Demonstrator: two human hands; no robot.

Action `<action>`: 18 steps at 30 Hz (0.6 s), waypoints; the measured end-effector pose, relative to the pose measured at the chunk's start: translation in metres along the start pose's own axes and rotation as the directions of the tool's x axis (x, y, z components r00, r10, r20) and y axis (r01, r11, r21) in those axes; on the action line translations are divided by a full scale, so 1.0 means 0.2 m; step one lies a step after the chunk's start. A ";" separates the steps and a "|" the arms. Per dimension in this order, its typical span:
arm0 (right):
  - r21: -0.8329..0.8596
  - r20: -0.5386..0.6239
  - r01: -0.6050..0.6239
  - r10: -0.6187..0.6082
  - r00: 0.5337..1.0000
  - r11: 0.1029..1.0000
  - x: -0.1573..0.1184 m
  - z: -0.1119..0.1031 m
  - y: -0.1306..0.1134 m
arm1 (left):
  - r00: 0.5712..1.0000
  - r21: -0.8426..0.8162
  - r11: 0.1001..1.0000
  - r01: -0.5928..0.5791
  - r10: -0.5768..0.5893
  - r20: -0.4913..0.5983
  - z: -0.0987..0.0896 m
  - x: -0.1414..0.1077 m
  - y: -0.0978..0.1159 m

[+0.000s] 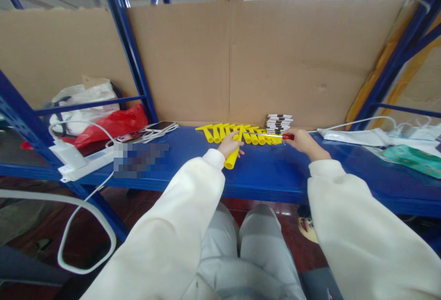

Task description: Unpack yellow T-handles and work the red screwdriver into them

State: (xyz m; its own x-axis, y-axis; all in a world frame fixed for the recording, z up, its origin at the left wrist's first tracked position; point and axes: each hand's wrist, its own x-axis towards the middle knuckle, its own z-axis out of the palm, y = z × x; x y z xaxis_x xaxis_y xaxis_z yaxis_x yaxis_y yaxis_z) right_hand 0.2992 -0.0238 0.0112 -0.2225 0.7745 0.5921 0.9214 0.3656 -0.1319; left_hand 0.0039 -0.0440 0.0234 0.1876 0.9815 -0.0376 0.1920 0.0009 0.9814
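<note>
My left hand [230,145] is closed around a yellow T-shaped plastic handle [231,160], whose hollow round end tilts down toward me. In my right hand [302,142] is a screwdriver [288,137] with a red handle. Its thin metal shaft points left, and the tip meets or nearly meets the head of the yellow piece; contact is too small to make out. Behind both hands lies a row of similar yellow handles [216,135], partly hidden by my left hand. Just beyond the screwdriver stands a stack of small white and dark-brown pieces [278,122].
A blue shelf [193,166] carries everything, with a cardboard sheet [292,61] behind it. On the left lie a white power strip [91,160], cables, a phone [161,126] and a red bag [112,125]. White and green packages [413,158] lie on the right.
</note>
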 end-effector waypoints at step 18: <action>0.034 0.004 0.039 -0.039 0.999 0.999 -0.01 -0.01 0.01 | 1.000 0.008 1.000 -0.010 0.010 -0.009 -0.01 0.00 0.00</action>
State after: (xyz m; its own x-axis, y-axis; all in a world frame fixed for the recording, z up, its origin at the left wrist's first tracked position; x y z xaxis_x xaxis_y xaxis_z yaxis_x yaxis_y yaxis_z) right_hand 0.3019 -0.0266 0.0111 -0.2594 0.7619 0.5935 0.9009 0.4124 -0.1356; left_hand 0.0017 -0.0434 0.0234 0.1807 0.9832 -0.0264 0.1976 -0.0100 0.9802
